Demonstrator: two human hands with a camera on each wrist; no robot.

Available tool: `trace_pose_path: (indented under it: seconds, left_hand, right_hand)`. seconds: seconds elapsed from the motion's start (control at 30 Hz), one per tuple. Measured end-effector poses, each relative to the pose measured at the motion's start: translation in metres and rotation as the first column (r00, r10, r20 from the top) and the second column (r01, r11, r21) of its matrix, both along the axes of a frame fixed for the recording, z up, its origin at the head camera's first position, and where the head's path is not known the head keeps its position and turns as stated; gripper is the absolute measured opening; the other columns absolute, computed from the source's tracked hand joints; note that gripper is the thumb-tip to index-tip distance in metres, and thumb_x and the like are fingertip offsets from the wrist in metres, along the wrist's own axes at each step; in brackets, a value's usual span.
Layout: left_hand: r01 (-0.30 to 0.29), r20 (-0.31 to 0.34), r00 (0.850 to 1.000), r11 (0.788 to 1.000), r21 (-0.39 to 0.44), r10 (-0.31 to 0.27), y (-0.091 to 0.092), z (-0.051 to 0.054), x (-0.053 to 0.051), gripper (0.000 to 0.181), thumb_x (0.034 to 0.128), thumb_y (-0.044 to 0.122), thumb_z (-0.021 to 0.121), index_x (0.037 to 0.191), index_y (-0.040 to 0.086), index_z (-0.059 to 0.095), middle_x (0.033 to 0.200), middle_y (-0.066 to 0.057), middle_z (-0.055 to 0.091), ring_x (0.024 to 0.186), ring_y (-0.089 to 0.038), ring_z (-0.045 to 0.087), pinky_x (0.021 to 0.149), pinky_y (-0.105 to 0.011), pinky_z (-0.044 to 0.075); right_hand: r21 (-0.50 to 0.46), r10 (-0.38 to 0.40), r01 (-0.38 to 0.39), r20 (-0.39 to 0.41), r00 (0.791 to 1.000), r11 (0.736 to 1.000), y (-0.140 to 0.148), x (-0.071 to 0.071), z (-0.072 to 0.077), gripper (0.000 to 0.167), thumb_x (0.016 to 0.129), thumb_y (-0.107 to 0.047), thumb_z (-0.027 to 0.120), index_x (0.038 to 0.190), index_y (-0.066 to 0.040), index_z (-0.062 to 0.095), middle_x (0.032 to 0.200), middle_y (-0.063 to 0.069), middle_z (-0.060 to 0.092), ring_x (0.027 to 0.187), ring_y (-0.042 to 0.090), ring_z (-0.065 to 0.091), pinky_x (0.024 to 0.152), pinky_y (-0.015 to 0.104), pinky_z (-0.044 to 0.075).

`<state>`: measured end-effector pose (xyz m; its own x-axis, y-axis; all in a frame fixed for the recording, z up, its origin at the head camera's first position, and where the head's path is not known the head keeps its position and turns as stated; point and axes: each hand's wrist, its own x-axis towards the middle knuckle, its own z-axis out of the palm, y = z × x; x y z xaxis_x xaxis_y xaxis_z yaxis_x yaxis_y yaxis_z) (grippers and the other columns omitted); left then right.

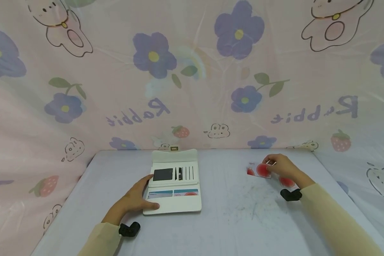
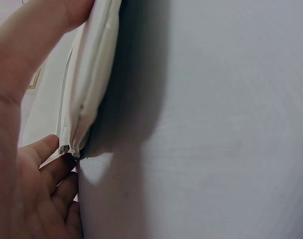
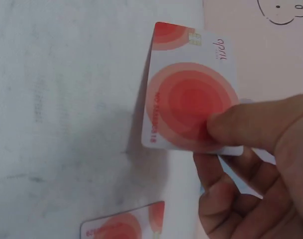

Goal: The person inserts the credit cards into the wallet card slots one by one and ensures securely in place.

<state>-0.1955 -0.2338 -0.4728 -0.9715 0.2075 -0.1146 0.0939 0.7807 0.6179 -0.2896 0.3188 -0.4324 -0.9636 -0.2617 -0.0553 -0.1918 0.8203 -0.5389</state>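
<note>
My right hand (image 1: pixel 284 167) pinches a white bank card (image 3: pixel 188 94) with red circles between thumb and fingers, raised off the table at the right. Below that hand, a second red-and-white card (image 3: pixel 122 226) lies on the table, partly hidden by the wrist in the head view. A white wallet (image 1: pixel 176 206) is spread open left of centre. Its left edge is gripped by my left hand (image 1: pixel 132 197), thumb over the front and fingers along the side. Two cards (image 1: pixel 160 194) show in the wallet's lower slots, and a dark panel (image 1: pixel 163 174) sits above.
The table (image 1: pixel 225 227) has a white cover with faint grey marks on its right half. Behind it hangs a pink curtain (image 1: pixel 198 92) printed with flowers and rabbits. The wallet's raised flap (image 1: pixel 174 156) reaches the table's back edge.
</note>
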Motion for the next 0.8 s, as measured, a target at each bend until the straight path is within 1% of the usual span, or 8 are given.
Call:
trace_pose_path:
  seconds: [0.17,0.27,0.4,0.5,0.67,0.73,0.8]
  left_hand:
    - [-0.004,0.002,1.000,1.000,-0.001,0.004,0.000,0.001,0.001,0.121,0.0573,0.055,0.086,0.151,0.009,0.025,0.155,-0.022,0.029,0.143,-0.043,0.027,0.113,-0.061,0.027]
    - [-0.009,0.006,1.000,1.000,-0.003,0.009,0.000,0.000,0.000,0.121,0.0571,0.055,0.086,0.151,0.009,0.025,0.156,-0.021,0.029,0.143,-0.043,0.026,0.113,-0.061,0.027]
    - [-0.005,0.005,1.000,1.000,-0.003,0.005,-0.001,-0.001,0.000,0.122,0.0566,0.056,0.086,0.151,0.009,0.026,0.156,-0.021,0.029,0.143,-0.043,0.027,0.113,-0.061,0.027]
    - [-0.002,0.001,1.000,1.000,-0.001,0.002,-0.001,-0.002,0.000,0.121,0.0569,0.056,0.086,0.151,0.009,0.026,0.155,-0.021,0.030,0.143,-0.042,0.028,0.113,-0.061,0.028]
    - [-0.009,-0.003,1.000,1.000,-0.012,0.009,-0.001,-0.002,0.001,0.120,0.0578,0.055,0.086,0.151,0.010,0.026,0.155,-0.021,0.031,0.142,-0.043,0.029,0.112,-0.061,0.029]
    - [-0.012,0.001,1.000,1.000,-0.012,0.012,-0.001,-0.002,0.001,0.120,0.0580,0.055,0.086,0.151,0.011,0.026,0.155,-0.021,0.030,0.142,-0.043,0.028,0.112,-0.061,0.029]
    - [-0.013,0.003,1.000,1.000,-0.012,0.013,-0.001,-0.002,0.000,0.120,0.0581,0.056,0.086,0.152,0.011,0.025,0.155,-0.020,0.030,0.143,-0.043,0.028,0.112,-0.061,0.028]
  right_hand:
    - [-0.028,0.005,-0.005,-0.003,1.000,1.000,-0.002,0.004,0.004,0.015,0.088,-0.008,0.060,0.102,-0.006,0.065,0.089,0.008,0.064,0.074,0.018,0.058,0.060,0.029,0.048]
    - [-0.050,-0.002,0.001,-0.014,1.000,0.999,-0.005,0.007,0.006,0.015,0.089,-0.008,0.061,0.103,-0.006,0.065,0.090,0.008,0.064,0.075,0.018,0.059,0.061,0.028,0.048]
    - [-0.087,0.005,-0.009,-0.052,0.999,0.996,-0.012,0.011,0.008,0.015,0.089,-0.009,0.063,0.105,-0.007,0.065,0.090,0.009,0.063,0.073,0.017,0.059,0.059,0.026,0.049]
    - [-0.118,0.008,-0.016,-0.069,0.998,0.993,-0.021,0.015,0.011,0.016,0.090,-0.009,0.063,0.106,-0.007,0.065,0.090,0.010,0.063,0.072,0.020,0.062,0.058,0.026,0.049]
    - [-0.114,-0.011,-0.003,-0.120,0.993,0.994,-0.038,0.020,0.016,0.018,0.090,-0.011,0.063,0.108,-0.007,0.064,0.098,0.014,0.063,0.074,0.019,0.064,0.064,0.026,0.052]
    - [-0.116,-0.020,0.003,-0.146,0.989,0.993,-0.044,0.021,0.016,0.019,0.091,-0.010,0.062,0.109,-0.007,0.064,0.100,0.014,0.064,0.074,0.018,0.064,0.064,0.025,0.052]
    - [-0.142,-0.027,0.004,-0.159,0.987,0.990,-0.049,0.022,0.016,0.018,0.091,-0.010,0.062,0.109,-0.007,0.064,0.100,0.016,0.063,0.072,0.020,0.065,0.062,0.026,0.052]
